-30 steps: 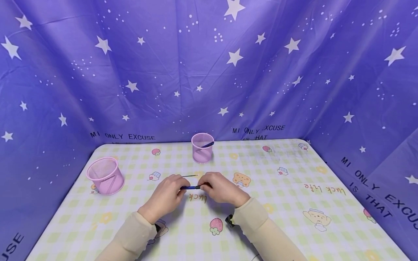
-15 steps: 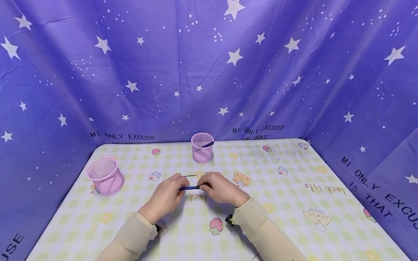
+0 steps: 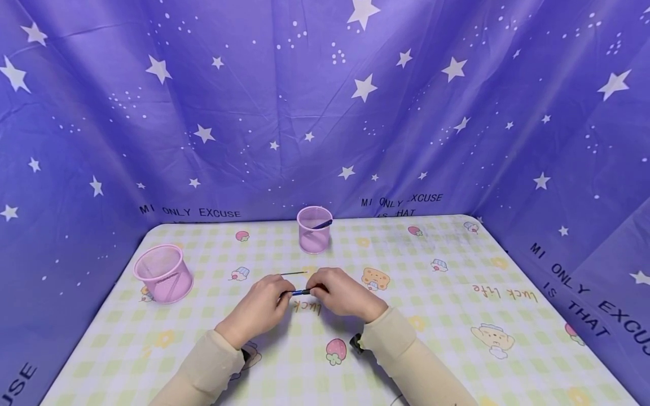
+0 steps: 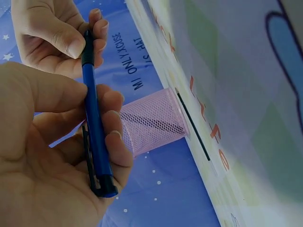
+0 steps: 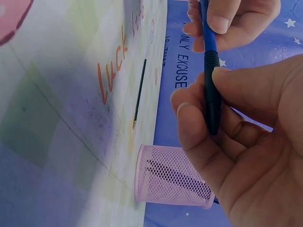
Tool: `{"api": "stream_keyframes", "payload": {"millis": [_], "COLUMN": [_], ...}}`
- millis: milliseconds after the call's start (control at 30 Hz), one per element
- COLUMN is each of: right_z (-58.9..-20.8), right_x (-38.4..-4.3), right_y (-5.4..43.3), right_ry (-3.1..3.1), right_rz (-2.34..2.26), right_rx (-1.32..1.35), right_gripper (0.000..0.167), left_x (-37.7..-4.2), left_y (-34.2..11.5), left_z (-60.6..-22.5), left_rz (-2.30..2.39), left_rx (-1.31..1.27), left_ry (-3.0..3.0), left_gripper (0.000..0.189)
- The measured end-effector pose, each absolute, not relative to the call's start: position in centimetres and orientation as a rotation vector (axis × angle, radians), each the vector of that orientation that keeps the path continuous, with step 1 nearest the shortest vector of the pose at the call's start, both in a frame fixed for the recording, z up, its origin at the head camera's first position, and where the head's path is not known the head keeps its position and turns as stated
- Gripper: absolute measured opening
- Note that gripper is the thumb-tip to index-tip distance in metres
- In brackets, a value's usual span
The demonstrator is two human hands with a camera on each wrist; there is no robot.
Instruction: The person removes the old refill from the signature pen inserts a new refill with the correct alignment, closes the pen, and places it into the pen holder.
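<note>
A blue ballpoint pen (image 3: 301, 292) with a black grip section and a black clip is held level between both hands above the table. My left hand (image 3: 259, 304) grips its blue barrel, thumb on one side and curled fingers on the other, with the clip end near the palm in the left wrist view. My right hand (image 3: 342, 290) pinches the black grip section (image 5: 212, 90) at the tip end. Just beyond the hands, a thin dark pen refill (image 3: 293, 273) with a metal point lies on the tablecloth.
A pink mesh pen holder (image 3: 314, 242) stands at the table's back middle with a dark blue pen (image 3: 323, 224) leaning in it. Another pink mesh holder (image 3: 175, 285) stands at the left; a dark thin line shows on it. A purple star-printed curtain (image 3: 284, 113) surrounds the table.
My left hand has shifted slightly right along the pen, closer to the right hand, so less blue barrel shows between them. The right hand, refill and holders stay where they were.
</note>
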State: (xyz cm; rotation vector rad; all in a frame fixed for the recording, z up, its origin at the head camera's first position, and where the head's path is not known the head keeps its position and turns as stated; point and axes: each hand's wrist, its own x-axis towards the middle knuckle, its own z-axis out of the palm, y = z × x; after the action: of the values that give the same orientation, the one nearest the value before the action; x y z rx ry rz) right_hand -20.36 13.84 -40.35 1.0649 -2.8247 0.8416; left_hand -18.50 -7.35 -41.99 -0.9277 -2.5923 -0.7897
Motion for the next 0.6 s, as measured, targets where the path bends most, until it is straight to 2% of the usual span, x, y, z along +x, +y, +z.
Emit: {"api": "stream_keyframes", "payload": {"millis": [433,600], "right_z": [-40.37,-40.28], "right_x": [-20.25,-20.19], "right_y": [13.63,13.62], "right_ry": [-2.815,-2.811], "right_rz": [0.822,0.822], "right_rx": [1.099,1.098], "right_gripper": [0.013,0.014], "left_x": [-18.31,-18.24], "left_y": [-7.23,-7.15], "left_z": [-41.85,-41.93], "left_rz": [-0.829,-0.837], "left_rx": [-0.932,-0.922], "left_ry": [-2.557,-2.569], "left_gripper": [0.023,0.018]}}
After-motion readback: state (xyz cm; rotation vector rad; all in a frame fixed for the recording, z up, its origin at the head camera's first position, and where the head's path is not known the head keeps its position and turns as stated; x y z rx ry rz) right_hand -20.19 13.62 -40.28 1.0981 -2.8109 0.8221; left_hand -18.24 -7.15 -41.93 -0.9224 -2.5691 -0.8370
